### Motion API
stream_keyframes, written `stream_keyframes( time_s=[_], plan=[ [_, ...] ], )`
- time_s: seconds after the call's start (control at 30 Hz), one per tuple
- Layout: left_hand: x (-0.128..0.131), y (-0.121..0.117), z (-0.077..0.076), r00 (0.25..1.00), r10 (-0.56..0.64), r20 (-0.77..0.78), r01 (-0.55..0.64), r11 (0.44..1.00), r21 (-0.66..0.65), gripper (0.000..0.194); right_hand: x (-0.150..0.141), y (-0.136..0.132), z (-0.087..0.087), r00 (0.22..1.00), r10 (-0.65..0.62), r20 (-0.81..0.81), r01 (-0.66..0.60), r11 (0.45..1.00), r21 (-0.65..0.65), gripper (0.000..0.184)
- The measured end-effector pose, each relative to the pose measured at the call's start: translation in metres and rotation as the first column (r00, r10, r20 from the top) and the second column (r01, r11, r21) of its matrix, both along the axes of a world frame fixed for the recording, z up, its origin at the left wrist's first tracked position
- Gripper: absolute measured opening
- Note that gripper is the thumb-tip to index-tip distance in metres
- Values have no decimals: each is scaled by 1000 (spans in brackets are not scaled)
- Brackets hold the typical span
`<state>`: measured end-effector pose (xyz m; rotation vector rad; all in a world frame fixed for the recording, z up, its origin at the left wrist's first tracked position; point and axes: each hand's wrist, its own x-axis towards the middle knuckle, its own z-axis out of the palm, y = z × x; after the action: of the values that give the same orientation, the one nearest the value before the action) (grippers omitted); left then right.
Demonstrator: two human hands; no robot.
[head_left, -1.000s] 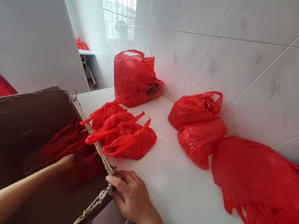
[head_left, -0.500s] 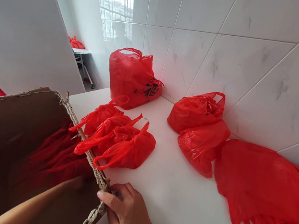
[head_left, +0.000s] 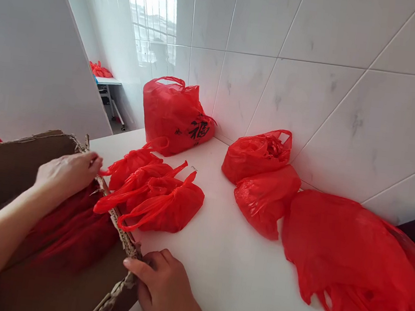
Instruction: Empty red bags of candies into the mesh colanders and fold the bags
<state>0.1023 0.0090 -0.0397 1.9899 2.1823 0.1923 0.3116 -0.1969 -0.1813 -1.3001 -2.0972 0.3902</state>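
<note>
My right hand [head_left: 164,286] is closed over the torn top edge of a cardboard box [head_left: 124,233], thumb on the inner side. Over the box's far part, my left hand [head_left: 67,171] has its fingers curled at the handle loop of the rearmost small knotted red plastic bag [head_left: 131,164]; the fingertips are partly hidden. Several such tied bags, including the front one [head_left: 181,202], lie together on the white table beside the box, their handles hanging over its edge. Dark red bags [head_left: 72,240] lie inside the box.
A big red bag with black lettering [head_left: 174,116] stands by the tiled wall. Two filled red bags [head_left: 256,154] and a large slack red bag [head_left: 347,248] rest along the wall at right. Another table with red items [head_left: 100,69] stands far left.
My left hand has come up out of the box to the handle of the rearmost small bag. My right hand keeps its hold on the box edge. The view has shifted slightly.
</note>
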Motion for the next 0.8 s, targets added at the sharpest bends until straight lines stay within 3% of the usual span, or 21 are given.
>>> stream_keyframes(
  time_s=[0.1,0.2,0.3,0.37,0.47,0.53,0.63,0.7,0.8],
  plan=[
    [47,-24,19,986,-163,-43,168,972,161,48,0,1,-2,1000,7,14,-7,1000,13,59],
    [103,-50,3,898,-439,29,432,891,138,49,0,0,-2,999,0,47,-1,1000,29,59],
    [127,-61,-16,814,-556,170,551,831,82,39,1,-2,-1,997,-14,81,11,999,47,58],
    [114,-61,-15,775,-556,300,568,821,57,42,2,-3,-1,996,-20,85,15,998,56,57],
    [69,-66,7,723,-465,511,523,851,35,59,2,-3,-2,997,-14,73,10,998,64,57],
    [36,-76,24,620,-244,746,375,927,-8,70,3,-2,-2,998,-10,63,6,998,63,58],
    [-4,-96,33,462,65,884,87,989,-118,92,3,-3,-2,999,-5,35,3,998,58,56],
    [-27,-103,23,472,158,867,-40,987,-158,94,4,-3,-1,1000,2,22,-4,998,56,55],
    [-67,-98,-16,533,250,808,-122,968,-220,91,4,-3,1,1000,8,28,-9,998,57,55]
  ],
)
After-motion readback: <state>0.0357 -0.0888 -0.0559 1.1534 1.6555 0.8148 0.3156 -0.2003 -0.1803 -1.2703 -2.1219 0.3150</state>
